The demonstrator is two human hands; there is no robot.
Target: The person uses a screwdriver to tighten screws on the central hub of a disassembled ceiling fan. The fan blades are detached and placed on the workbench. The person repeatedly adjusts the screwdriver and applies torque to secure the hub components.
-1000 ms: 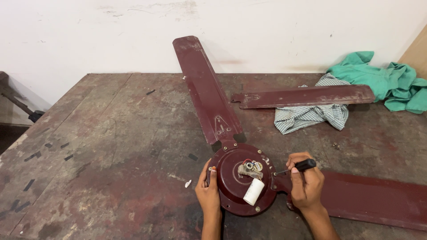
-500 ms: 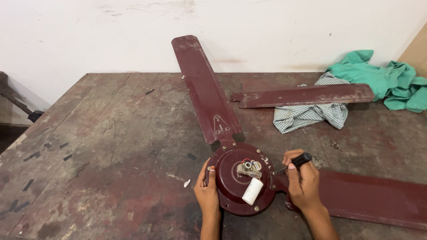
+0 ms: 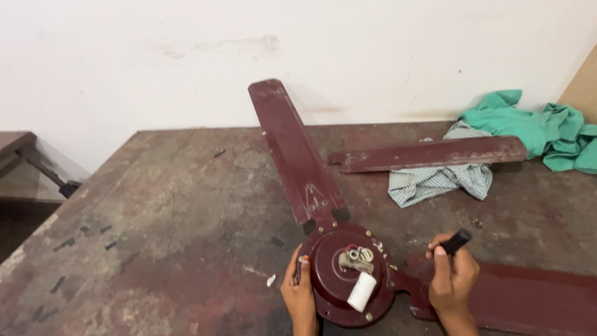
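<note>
Fingers of the left hand (image 3: 300,292) clasp the fan motor housing (image 3: 348,280) at its left rim; right hand (image 3: 453,280), right of it, grips a black-handled screwdriver (image 3: 457,241).

tool (image 3: 457,241): tip hidden by right hand (image 3: 453,283) | right blade (image 3: 528,302): cut off

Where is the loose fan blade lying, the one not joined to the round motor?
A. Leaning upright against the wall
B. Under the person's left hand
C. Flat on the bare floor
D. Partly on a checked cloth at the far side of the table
D: the loose fan blade lies flat with its middle resting on the checked cloth, apart from the motor housing.
</note>
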